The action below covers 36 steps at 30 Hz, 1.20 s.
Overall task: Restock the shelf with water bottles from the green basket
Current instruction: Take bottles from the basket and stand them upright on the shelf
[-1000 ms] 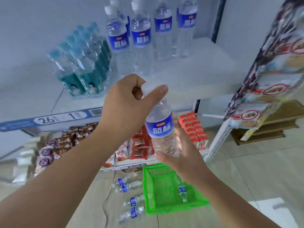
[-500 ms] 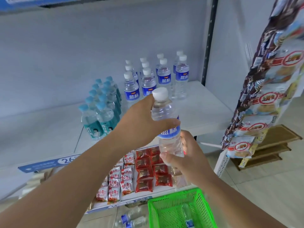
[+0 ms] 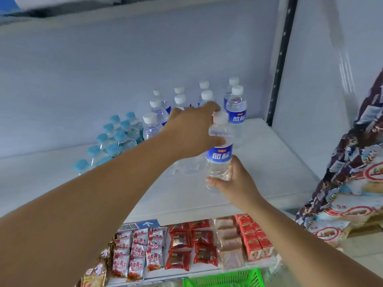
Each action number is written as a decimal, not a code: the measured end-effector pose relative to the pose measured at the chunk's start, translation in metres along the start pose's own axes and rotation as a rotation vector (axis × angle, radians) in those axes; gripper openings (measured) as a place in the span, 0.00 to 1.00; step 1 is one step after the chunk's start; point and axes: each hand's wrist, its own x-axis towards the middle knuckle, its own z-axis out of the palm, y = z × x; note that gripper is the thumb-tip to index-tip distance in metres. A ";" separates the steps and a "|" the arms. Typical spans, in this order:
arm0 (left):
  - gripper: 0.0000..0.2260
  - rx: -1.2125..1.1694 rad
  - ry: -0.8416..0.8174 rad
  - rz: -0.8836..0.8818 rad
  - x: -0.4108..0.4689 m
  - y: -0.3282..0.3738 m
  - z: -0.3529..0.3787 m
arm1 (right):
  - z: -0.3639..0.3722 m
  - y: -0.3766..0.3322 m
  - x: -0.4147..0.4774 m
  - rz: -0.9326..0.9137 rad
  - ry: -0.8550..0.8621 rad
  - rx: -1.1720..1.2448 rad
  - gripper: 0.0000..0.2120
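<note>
The water bottle (image 3: pixel 219 154), clear with a white cap and a blue label, is upright over the near right part of the white shelf (image 3: pixel 269 168), and both hands hold it. I cannot tell if its bottom already touches the shelf board. The left hand (image 3: pixel 192 133) comes from the left and grips the upper part of the bottle, with the thumb lying across the front just above the label and the other fingers curled around the far side below the cap. The right hand (image 3: pixel 236 181) holds the lower part from the right, with the thumb pressed on the near side close to the bottom and the fingers wrapped behind the clear body. Farther on the same shelf stands a group of the same white-capped bottles (image 3: pixel 236 109) in rows, the nearest of them just beyond the held bottle, partly hidden by the left hand. To the left of this group stands a cluster of bottles with light blue caps (image 3: pixel 116 139). A black upright post (image 3: pixel 279 65) runs up at the far right corner of the shelf. Under the shelf edge there is a blue price strip (image 3: pixel 145 224), and on the lower shelf lie white and red snack packets (image 3: pixel 134 251), dark red packets (image 3: pixel 186 245) and small red cartons (image 3: pixel 255 243) side by side. The rim of the green basket (image 3: pixel 223 279) shows at the bottom edge, below the lower shelf. At the right, strips of hanging snack bags (image 3: pixel 352 172) are blurred.
</note>
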 end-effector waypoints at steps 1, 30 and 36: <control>0.30 0.061 0.011 0.017 0.009 0.000 0.002 | 0.000 0.005 0.011 -0.002 -0.005 -0.014 0.30; 0.31 0.237 0.151 -0.030 0.047 -0.026 0.026 | 0.003 0.023 0.089 0.033 -0.003 -0.201 0.48; 0.23 0.206 0.272 0.036 0.012 -0.025 0.030 | -0.011 0.023 0.052 0.050 0.047 -0.257 0.34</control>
